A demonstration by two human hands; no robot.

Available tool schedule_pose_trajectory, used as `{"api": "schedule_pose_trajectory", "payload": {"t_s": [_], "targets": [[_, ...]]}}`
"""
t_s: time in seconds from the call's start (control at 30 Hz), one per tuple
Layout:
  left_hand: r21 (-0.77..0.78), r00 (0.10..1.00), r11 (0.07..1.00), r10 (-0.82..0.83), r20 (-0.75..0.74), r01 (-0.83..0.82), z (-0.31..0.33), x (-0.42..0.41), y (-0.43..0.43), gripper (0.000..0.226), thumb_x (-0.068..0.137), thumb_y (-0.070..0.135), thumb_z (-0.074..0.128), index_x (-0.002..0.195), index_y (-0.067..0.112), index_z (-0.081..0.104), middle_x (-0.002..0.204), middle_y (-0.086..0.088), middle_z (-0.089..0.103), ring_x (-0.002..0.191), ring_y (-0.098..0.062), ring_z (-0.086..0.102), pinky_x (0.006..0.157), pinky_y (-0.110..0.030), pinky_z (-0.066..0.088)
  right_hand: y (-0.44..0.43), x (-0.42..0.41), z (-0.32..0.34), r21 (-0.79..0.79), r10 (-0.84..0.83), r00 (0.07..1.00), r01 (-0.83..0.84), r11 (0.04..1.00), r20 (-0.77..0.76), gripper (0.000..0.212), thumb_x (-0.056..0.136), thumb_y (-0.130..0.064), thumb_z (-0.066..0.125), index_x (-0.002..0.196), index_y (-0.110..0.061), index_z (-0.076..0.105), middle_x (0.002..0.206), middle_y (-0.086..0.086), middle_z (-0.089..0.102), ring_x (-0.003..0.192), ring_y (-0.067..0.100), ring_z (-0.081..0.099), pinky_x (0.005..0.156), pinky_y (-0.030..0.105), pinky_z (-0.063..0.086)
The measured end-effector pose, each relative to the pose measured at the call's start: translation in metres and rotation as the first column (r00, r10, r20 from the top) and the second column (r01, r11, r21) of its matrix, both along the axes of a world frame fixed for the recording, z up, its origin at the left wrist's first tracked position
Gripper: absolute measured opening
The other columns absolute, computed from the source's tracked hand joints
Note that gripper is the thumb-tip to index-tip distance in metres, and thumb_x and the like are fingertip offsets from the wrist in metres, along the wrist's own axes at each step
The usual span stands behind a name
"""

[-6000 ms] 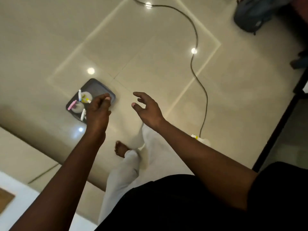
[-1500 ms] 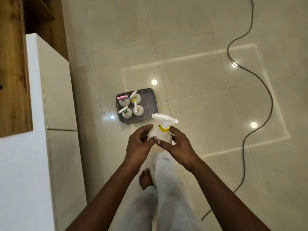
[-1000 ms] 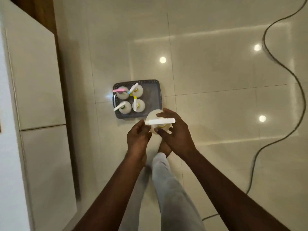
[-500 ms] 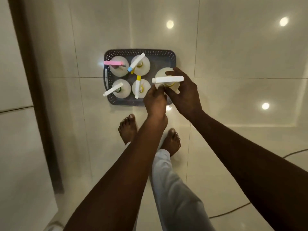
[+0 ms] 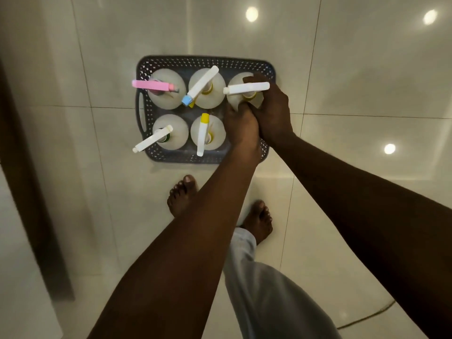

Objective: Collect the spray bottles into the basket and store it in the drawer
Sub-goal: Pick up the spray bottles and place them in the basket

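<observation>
1. The white round plastic spray bottle with a white trigger head and yellow collar (image 5: 245, 88) is sitting upright in the 2 o'clock corner of the dark grey perforated plastic basket (image 5: 205, 60), its nozzle pointing toward 9 o'clock.
2. The left hand (image 5: 241, 126) is gripping the bottle's body from the 7 o'clock side, fingers curled against it.
3. The right hand (image 5: 272, 111) is wrapping the bottle from the 4 o'clock side, with fingers reaching over its far shoulder; the two hands are pressing together.
4. The bottle's base is hidden, so it may be resting on the basket floor or hanging just above it.
5. Four more white bottles are standing in the basket: a pink-triggered bottle (image 5: 166, 94) at 10 o'clock, a blue-tipped bottle (image 5: 208, 94) at 12, a green-collared bottle (image 5: 171, 135) at 8 and a yellow-tipped bottle (image 5: 208, 135) at 6.
6. The hands are covering the basket's 4 o'clock corner.
7. The basket is lying on the glossy cream tiled floor (image 5: 342, 94), which is reflecting ceiling lights.
8. Two bare feet (image 5: 182, 194) are standing at 6 o'clock of the basket, near it, with a pale grey trouser leg (image 5: 264, 289) below.
9. A thin cable (image 5: 367, 316) is trailing at 4 o'clock, well apart.
</observation>
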State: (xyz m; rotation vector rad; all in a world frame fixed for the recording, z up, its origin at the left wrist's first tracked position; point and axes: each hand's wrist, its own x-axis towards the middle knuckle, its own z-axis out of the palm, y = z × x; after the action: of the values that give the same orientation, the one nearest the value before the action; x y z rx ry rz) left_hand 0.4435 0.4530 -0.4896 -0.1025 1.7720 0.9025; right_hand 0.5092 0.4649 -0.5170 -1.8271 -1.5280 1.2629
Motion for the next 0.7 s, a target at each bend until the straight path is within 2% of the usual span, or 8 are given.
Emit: {"api": "schedule_pose_trajectory", "payload": {"t_s": [0.07, 0.1, 0.23, 0.33, 0.4, 0.47, 0.57, 0.7], "targets": [[0.008, 0.997, 0.998, -0.058, -0.054, 0.058, -0.011, -0.004, 0.003, 0.037, 0.101, 0.004, 0.048, 0.135, 0.001, 0.063, 0.127, -0.019, 0.070, 0.110, -0.026, 0.066, 0.072, -0.006, 0.050, 0.004, -0.002, -0.005, -0.003, 0.004, 1.000, -0.004, 1.000, 0.010, 0.049, 0.085, -0.010, 0.078, 0.133, -0.006, 0.067, 0.131, 0.002, 0.071, 0.122, 0.010, 0.064, 0.103, 0.009, 0.043], [0.012, 0.996, 0.998, -0.068, -0.058, 0.069, -0.015, -0.006, 0.006, 0.036, 0.101, 0.002, 0.047, 0.134, -0.001, 0.063, 0.126, -0.021, 0.069, 0.106, -0.026, 0.065, 0.061, -0.001, 0.046, 0.006, -0.003, -0.007, -0.002, 0.008, 1.000, -0.008, 1.000, 0.014, 0.048, 0.085, -0.011, 0.078, 0.132, -0.005, 0.067, 0.131, 0.004, 0.071, 0.122, 0.013, 0.064, 0.103, 0.009, 0.043], [-0.006, 0.993, 0.994, -0.112, -0.033, 0.111, -0.025, -0.009, 0.008, 0.038, 0.101, -0.001, 0.045, 0.136, -0.002, 0.061, 0.128, -0.023, 0.068, 0.103, -0.022, 0.062, 0.056, 0.000, 0.046, 0.009, -0.005, -0.012, -0.010, 0.025, 0.998, -0.025, 1.000, 0.054, 0.048, 0.087, -0.012, 0.078, 0.133, -0.006, 0.066, 0.131, 0.004, 0.071, 0.120, 0.009, 0.063, 0.098, 0.004, 0.041], [-0.003, 0.995, 0.996, -0.093, -0.017, 0.093, -0.026, -0.012, 0.010, 0.039, 0.102, 0.002, 0.045, 0.138, 0.000, 0.059, 0.131, -0.022, 0.067, 0.110, -0.026, 0.064, 0.065, -0.005, 0.051, 0.009, -0.007, -0.009, -0.040, 0.021, 0.998, -0.018, 0.999, 0.066, 0.052, 0.087, -0.014, 0.079, 0.136, -0.008, 0.065, 0.134, 0.002, 0.070, 0.120, 0.004, 0.060, 0.098, 0.003, 0.040], [-0.033, 0.997, 0.998, -0.058, 0.047, 0.059, -0.016, -0.013, 0.009, 0.041, 0.103, 0.008, 0.047, 0.142, 0.002, 0.056, 0.136, -0.021, 0.065, 0.123, -0.032, 0.064, 0.092, -0.026, 0.058, 0.005, -0.007, 0.000, -0.080, 0.004, 0.997, 0.003, 0.997, 0.078, 0.060, 0.087, -0.018, 0.082, 0.142, -0.011, 0.060, 0.140, 0.002, 0.068, 0.126, 0.007, 0.060, 0.103, 0.009, 0.043], [-0.066, 0.994, 0.997, -0.037, 0.101, 0.044, -0.002, -0.014, 0.004, 0.042, 0.104, 0.015, 0.048, 0.144, 0.009, 0.056, 0.138, -0.017, 0.065, 0.126, -0.033, 0.063, 0.109, -0.045, 0.052, -0.002, -0.006, 0.014, -0.111, -0.030, 0.995, 0.041, 0.993, 0.098, 0.065, 0.086, -0.022, 0.083, 0.146, -0.014, 0.057, 0.142, 0.000, 0.066, 0.128, 0.010, 0.059, 0.102, 0.007, 0.043], [-0.110, 0.991, 0.987, -0.105, 0.081, 0.114, 0.029, -0.017, -0.010, 0.033, 0.102, 0.021, 0.049, 0.129, 0.010, 0.066, 0.125, -0.012, 0.071, 0.118, -0.032, 0.066, 0.107, -0.047, 0.053, -0.019, -0.007, 0.048, -0.152, -0.077, 0.989, 0.097, 0.984, 0.130, 0.063, 0.089, -0.026, 0.080, 0.146, -0.018, 0.056, 0.143, -0.002, 0.063, 0.127, 0.007, 0.055, 0.096, -0.001, 0.036], [-0.111, 0.978, 0.977, -0.167, 0.128, 0.181, 0.097, -0.023, -0.031, 0.039, 0.101, 0.026, 0.046, 0.131, 0.007, 0.063, 0.127, -0.018, 0.068, 0.120, -0.036, 0.064, 0.106, -0.050, 0.052, -0.047, -0.012, 0.114, -0.217, -0.136, 0.977, 0.170, 0.961, 0.165, 0.054, 0.096, -0.017, 0.072, 0.148, -0.014, 0.056, 0.148, 0.002, 0.060, 0.135, 0.015, 0.054, 0.112, 0.033, 0.048]]}}
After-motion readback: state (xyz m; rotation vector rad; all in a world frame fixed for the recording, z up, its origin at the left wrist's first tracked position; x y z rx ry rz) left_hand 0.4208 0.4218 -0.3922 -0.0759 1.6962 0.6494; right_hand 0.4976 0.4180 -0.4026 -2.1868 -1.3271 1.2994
